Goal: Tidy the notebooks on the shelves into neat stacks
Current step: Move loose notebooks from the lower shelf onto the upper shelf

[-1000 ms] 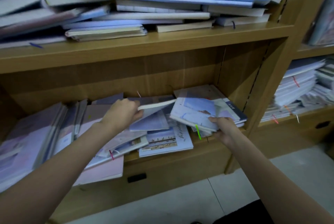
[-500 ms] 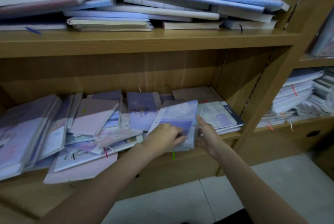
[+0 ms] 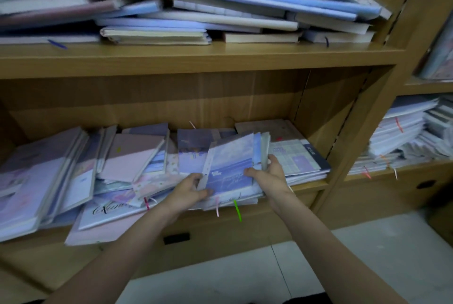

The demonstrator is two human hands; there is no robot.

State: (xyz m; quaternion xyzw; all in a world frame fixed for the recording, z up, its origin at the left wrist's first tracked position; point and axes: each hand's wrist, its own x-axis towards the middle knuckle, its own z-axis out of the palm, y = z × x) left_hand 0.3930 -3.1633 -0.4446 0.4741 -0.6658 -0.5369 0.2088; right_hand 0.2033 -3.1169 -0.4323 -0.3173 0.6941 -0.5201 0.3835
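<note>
Two hands on one small stack of notebooks [image 3: 229, 171] between them, left hand [image 3: 190, 189] gripping its near-left corner, right hand [image 3: 269, 173] clasping its right edge, loose notebooks [image 3: 127, 156] strewn left of the left hand

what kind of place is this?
Probably a stationery shop's stockroom or storage corner: wooden shelves piled with many similar notebooks, more stacks in the next bay, tiled floor below.
</note>
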